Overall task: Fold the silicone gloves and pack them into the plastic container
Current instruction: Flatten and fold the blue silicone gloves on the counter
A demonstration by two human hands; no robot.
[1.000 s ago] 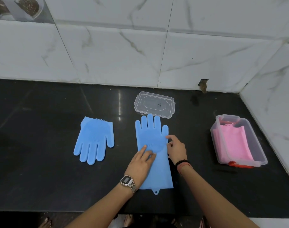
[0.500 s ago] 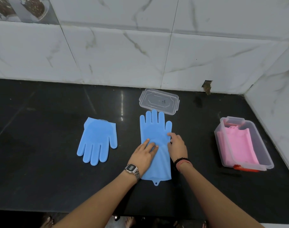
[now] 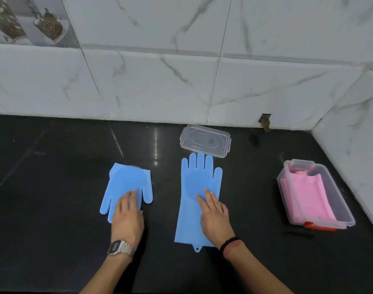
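Marble-patterned tiled wall (image 3: 181,81) backs and flanks the scene on the far and right sides. Black glossy surface (image 3: 54,209) carries everything below it.

Long blue glove (image 3: 194,181) lies flat and unfolded at centre, fingers toward the wall, cuff toward the person, small hang tab at the cuff edge. Fingertips just short of, or touching, the lid; cannot tell which.

Clear plastic container (image 3: 342,211) sits open at the right, near the side wall, well apart from the blue gloves. Pink gloves (image 3: 302,198) lie folded inside it. Red latch shows at its near end.

Folded blue glove (image 3: 126,181) lies left of centre, fingers pointing toward the person, bristles showing at its far edge.

Clear lid (image 3: 205,141) rests flat on the surface beyond the long glove, near the wall.

Right hand (image 3: 215,215) lies palm-down on the long glove's lower half, fingers extended flat, close together, gripping nothing.

Left hand (image 3: 128,215) rests palm-down over the folded glove's finger end, fingers flat, nothing pinched.

Metal wristwatch (image 3: 119,248) on left wrist; dark bead bracelet (image 3: 229,242) on right wrist.
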